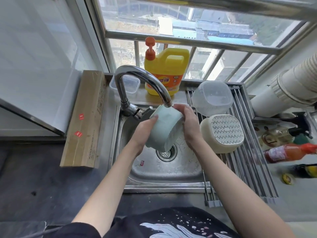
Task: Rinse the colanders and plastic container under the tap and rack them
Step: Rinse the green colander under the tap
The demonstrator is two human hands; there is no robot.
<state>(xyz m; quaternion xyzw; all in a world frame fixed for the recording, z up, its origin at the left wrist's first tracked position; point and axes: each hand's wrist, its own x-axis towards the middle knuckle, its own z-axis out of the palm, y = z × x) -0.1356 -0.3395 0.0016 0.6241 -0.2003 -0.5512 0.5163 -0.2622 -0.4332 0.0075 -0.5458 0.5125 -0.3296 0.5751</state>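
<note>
Hands first: left hand (145, 127) and right hand (187, 123) are both wrapped round a pale green colander (165, 129), gripping it tilted on its side over the steel sink (164, 170), right under the tap (142, 86) spout. Just right of that, a cream colander (222, 133) sits upside down on the roll-up rack (248, 160), with a clear plastic container (212, 98) upturned behind it. Yellow detergent jug (167, 71) is back on the sill.
</note>
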